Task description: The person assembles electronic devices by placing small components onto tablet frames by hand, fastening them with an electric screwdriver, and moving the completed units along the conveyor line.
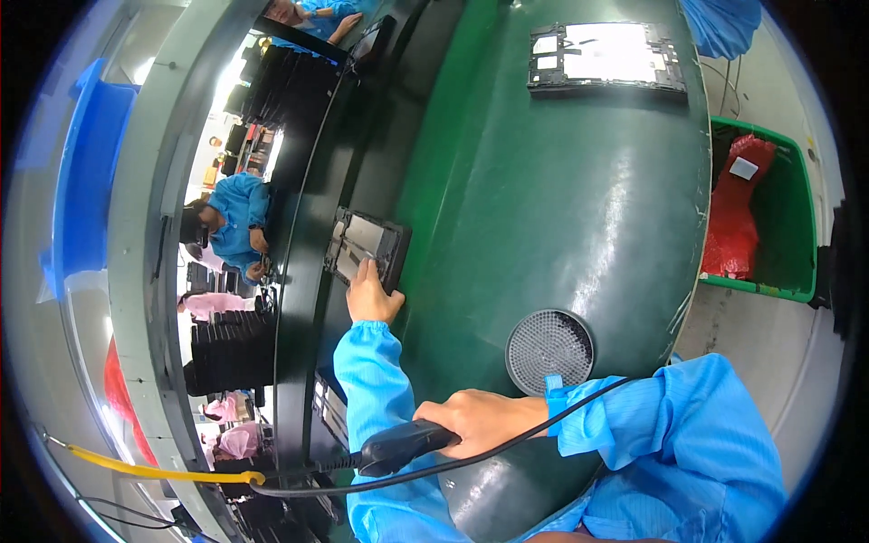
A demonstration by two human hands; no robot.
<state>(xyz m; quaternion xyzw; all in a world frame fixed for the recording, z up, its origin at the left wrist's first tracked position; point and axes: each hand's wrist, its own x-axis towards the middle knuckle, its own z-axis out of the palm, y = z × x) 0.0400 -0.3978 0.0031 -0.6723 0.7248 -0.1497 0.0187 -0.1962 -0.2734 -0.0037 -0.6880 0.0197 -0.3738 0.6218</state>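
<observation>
My left hand (369,295) reaches out to a small black-framed electronic unit (360,242) with a silvery panel, lying on the dark strip left of the green bench. Fingers lie over its near edge, with the thumb at the corner. Closer to me, my right hand (484,421) is wrapped round a black corded hand tool (407,447). Its working end is hidden, so I cannot tell its exact kind. A round grey dish (534,348) with a dimpled bottom sits just beyond my right wrist; dark small pieces are heaped at its right side.
Another black-framed unit (606,56) lies at the bench's far end. A green bin (787,213) holding red plastic wrap (735,226) stands at right. The tool's black cable (516,463) crosses my right forearm and passes a yellow hook (163,469). Co-workers (237,217) sit beyond the left-hand frame.
</observation>
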